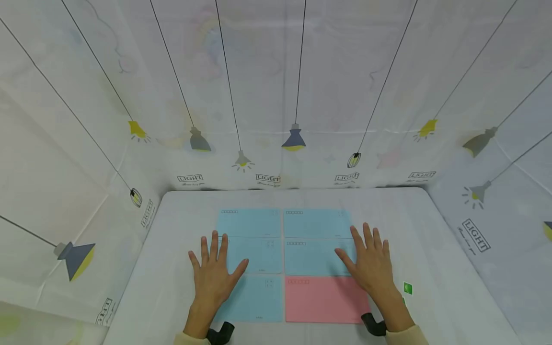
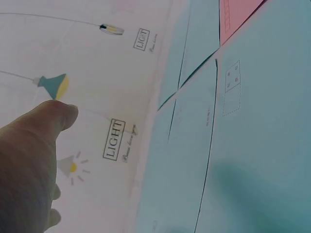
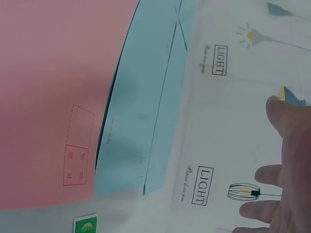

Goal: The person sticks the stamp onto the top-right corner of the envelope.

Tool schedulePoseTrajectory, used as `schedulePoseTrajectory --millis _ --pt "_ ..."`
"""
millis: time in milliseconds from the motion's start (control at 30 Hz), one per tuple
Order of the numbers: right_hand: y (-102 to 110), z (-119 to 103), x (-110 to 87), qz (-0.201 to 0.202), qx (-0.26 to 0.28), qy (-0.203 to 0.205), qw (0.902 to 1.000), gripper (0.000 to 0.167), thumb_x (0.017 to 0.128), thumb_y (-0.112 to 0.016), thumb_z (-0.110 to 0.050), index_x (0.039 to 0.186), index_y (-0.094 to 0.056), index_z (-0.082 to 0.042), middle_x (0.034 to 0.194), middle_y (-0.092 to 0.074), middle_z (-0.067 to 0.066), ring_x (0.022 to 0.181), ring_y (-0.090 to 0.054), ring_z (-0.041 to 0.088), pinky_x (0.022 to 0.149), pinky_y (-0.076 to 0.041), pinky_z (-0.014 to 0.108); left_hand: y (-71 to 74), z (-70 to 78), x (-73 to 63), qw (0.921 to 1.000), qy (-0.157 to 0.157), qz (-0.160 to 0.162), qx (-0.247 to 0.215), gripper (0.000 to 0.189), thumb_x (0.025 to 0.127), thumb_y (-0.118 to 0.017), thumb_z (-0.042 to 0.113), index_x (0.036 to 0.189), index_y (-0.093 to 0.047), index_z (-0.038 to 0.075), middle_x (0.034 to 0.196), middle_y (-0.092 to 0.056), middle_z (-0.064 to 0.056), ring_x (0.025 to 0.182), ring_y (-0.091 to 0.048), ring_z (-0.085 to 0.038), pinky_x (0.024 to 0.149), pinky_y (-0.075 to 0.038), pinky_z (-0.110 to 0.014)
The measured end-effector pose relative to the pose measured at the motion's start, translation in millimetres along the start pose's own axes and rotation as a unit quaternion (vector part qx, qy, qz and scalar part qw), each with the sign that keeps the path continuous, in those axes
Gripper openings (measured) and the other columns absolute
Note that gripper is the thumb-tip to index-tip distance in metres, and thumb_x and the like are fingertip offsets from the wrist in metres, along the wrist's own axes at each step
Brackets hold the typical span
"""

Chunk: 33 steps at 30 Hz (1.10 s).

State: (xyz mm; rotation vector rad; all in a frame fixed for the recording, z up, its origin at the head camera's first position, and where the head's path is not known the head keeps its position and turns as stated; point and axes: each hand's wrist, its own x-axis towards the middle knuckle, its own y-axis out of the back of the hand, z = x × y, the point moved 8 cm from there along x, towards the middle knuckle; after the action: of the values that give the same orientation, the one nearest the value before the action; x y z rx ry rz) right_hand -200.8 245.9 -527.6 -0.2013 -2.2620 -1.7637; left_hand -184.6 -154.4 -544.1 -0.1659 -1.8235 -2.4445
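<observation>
Several blue envelopes (image 1: 254,302) and one pink envelope (image 1: 323,306) lie flat in two columns of three rows, the pink one at the near right. My left hand (image 1: 211,280), fingers spread, is at the left edge of the left column. On the other side, my right hand (image 1: 374,268) spreads its fingers over the right edge of the right column. Neither hand holds anything. Shadows fall on the paper below them; whether they touch it I cannot tell. The left wrist view shows the thumb (image 2: 56,116) apart from the blue envelopes (image 2: 262,97).
A small green-and-white stamp (image 1: 408,288) lies right of the pink envelope, near my right wrist, with another green bit partly hidden by the wrist. Black wrist mounts (image 1: 222,333) show below both hands. A lamp-printed sheet (image 1: 267,96) rises behind and beside the white table (image 1: 172,230).
</observation>
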Motion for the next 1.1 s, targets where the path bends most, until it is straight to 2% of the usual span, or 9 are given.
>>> schedulePoseTrajectory --millis 133,367,633,900,1100 --pt "0.5 4.9 -1.6 -0.012 0.007 -0.017 0.9998 0.081 0.094 -0.058 -0.060 0.153 -0.038 -0.008 0.159 -0.031 0.028 0.145 -0.028 0.054 0.111 -0.024 0.076 2.7 5.4 -3.3 0.9998 -0.010 0.018 -0.004 0.097 0.090 -0.044 0.078 0.160 -0.025 0.015 0.169 -0.014 -0.013 0.156 -0.006 -0.044 0.116 -0.004 -0.078" --pt "2.5 15.6 -9.2 -0.019 0.021 -0.047 0.9985 0.081 0.095 -0.055 -0.061 0.152 -0.039 -0.005 0.157 -0.032 0.029 0.143 -0.028 0.055 0.111 -0.025 0.076 7.7 21.7 -15.1 0.9965 -0.032 0.069 -0.033 0.090 0.090 -0.057 0.069 0.155 -0.038 0.010 0.163 -0.030 -0.019 0.151 -0.023 -0.047 0.112 -0.018 -0.080" --pt "14.4 18.2 -17.0 0.036 0.033 -0.040 0.9980 0.072 0.094 -0.065 -0.048 0.144 -0.047 0.000 0.149 -0.042 0.029 0.135 -0.038 0.052 0.100 -0.037 0.075 -3.1 38.9 -28.1 0.9941 -0.034 0.054 -0.088 0.085 0.092 -0.058 0.065 0.153 -0.041 0.009 0.162 -0.035 -0.015 0.152 -0.025 -0.041 0.117 -0.018 -0.073" --pt "15.4 31.3 -30.9 0.070 0.052 -0.058 0.9945 0.059 0.094 -0.068 -0.035 0.136 -0.054 0.005 0.140 -0.050 0.030 0.128 -0.045 0.051 0.092 -0.041 0.072 -15.2 70.6 -48.9 0.9862 -0.090 0.070 -0.120 0.073 0.091 -0.068 0.050 0.145 -0.051 0.005 0.153 -0.047 -0.017 0.147 -0.038 -0.040 0.116 -0.027 -0.071" --pt "12.2 41.3 -41.5 0.057 0.060 -0.074 0.9938 0.057 0.097 -0.064 -0.035 0.135 -0.053 0.006 0.135 -0.052 0.030 0.124 -0.046 0.052 0.093 -0.040 0.071 -24.9 88.4 -64.2 0.9781 -0.122 0.072 -0.153 0.065 0.090 -0.074 0.038 0.139 -0.056 0.001 0.148 -0.053 -0.016 0.143 -0.045 -0.037 0.115 -0.035 -0.064"
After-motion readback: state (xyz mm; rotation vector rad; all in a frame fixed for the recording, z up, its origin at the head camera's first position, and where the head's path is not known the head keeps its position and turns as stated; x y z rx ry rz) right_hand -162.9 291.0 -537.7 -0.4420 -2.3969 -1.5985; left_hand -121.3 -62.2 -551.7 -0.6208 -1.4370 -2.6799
